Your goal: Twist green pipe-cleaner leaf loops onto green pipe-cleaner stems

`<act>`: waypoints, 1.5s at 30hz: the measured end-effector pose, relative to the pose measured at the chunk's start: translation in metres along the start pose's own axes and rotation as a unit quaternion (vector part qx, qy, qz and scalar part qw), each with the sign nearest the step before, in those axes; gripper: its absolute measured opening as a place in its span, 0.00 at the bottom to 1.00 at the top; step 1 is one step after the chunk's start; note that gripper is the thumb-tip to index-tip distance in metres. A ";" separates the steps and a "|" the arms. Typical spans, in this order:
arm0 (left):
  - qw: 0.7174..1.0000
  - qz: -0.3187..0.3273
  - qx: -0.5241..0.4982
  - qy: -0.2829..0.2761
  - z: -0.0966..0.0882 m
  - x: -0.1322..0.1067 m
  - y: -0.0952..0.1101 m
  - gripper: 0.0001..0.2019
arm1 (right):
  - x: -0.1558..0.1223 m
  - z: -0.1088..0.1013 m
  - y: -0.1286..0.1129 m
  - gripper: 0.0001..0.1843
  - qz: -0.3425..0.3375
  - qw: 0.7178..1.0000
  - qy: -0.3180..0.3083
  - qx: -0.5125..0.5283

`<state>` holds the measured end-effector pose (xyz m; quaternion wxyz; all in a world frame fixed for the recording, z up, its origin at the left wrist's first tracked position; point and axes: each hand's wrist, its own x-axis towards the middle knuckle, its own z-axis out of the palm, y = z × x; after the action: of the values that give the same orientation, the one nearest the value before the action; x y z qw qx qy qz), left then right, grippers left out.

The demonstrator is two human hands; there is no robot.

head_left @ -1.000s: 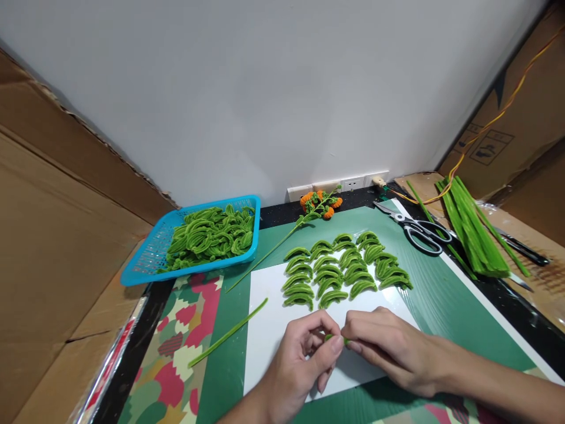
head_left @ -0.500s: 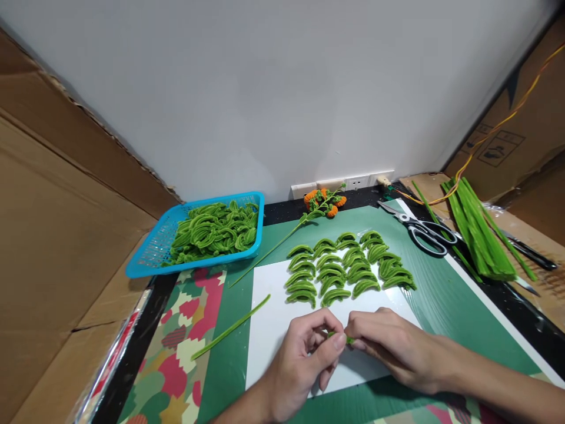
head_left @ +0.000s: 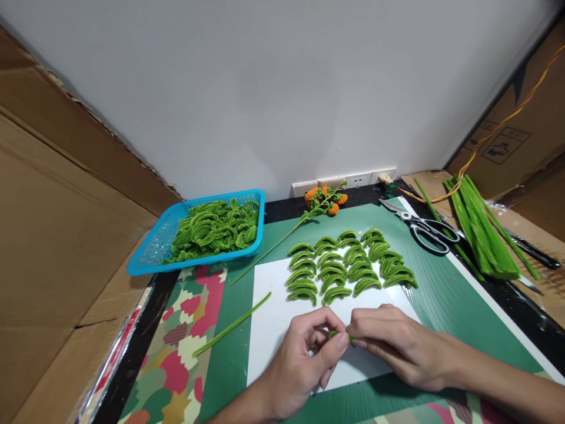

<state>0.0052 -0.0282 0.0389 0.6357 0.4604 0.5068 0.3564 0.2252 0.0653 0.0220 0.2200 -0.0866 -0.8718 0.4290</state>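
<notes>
Between my two hands is a short piece of green pipe cleaner [head_left: 333,334], mostly covered by the fingers. My left hand [head_left: 304,353] pinches it between thumb and forefinger. My right hand [head_left: 397,341] closes on its other end, fingertips touching those of the left. Both hands are over a white sheet of paper [head_left: 269,330]. Just beyond them, several curved green pipe-cleaner leaves [head_left: 332,274] lie in columns on the paper and the green mat [head_left: 304,238]. One straight green pipe cleaner [head_left: 233,324] rests left of my left hand.
A blue basket [head_left: 145,268] of green leaf pieces stands at the back left. An orange-flowered stem [head_left: 286,235] lies behind the columns. To the right are black-handled scissors [head_left: 430,232], a bundle of green pipe cleaners [head_left: 485,235] and a black-handled tool [head_left: 536,250]. Cardboard [head_left: 66,206] borders the left.
Both hands keep nearly the same pose, pinching the green piece. The whole view has shifted very slightly; nothing on the table has visibly moved.
</notes>
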 end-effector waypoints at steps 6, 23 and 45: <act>1.000 -0.008 0.030 0.001 0.001 -0.001 0.002 0.18 | -0.001 -0.004 -0.001 0.17 -0.017 0.999 -0.017 -0.037; 1.000 -0.018 0.023 0.009 0.004 0.000 0.000 0.14 | -0.002 0.001 0.000 0.23 -0.038 0.998 0.009 -0.054; 0.999 0.000 -0.033 0.006 0.003 0.005 -0.006 0.19 | 0.002 -0.001 -0.006 0.14 -0.009 0.997 0.038 -0.069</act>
<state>0.0090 -0.0261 0.0316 0.6475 0.4375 0.4984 0.3754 0.2237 0.0629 0.0276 0.2500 -0.1097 -0.8911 0.3624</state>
